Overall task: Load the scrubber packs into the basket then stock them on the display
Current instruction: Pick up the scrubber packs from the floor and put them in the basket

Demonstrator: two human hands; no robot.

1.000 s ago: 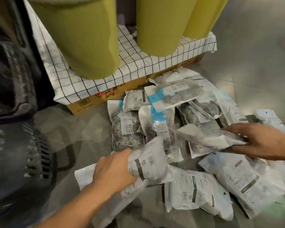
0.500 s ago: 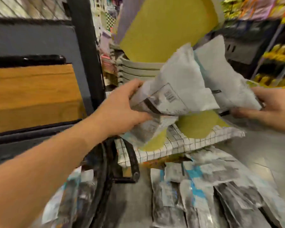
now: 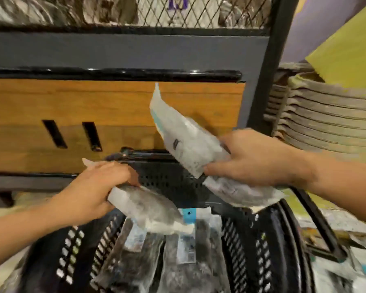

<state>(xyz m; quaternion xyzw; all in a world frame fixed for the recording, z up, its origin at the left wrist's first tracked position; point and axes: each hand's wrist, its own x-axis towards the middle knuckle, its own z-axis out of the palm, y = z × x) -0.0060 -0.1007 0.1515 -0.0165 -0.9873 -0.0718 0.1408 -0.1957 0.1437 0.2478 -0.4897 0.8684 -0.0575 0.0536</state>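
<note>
Fingers [image 3: 123,172] of the left hand [image 3: 93,193] clamp one scrubber pack [image 3: 148,210] over the basket [image 3: 268,246] rim. Right hand [image 3: 256,159] grips two packs [image 3: 188,140] above its open middle.

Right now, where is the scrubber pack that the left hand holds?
In the head view, the pack is left of centre, gripped by the left hand just over the open black basket, above the packs already inside.

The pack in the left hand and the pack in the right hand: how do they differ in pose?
The left hand holds its pack low, tilted down into the basket. The right hand holds its pack higher, one end pointing up above the basket rim. Both are clear plastic packs gripped near the middle.
</note>
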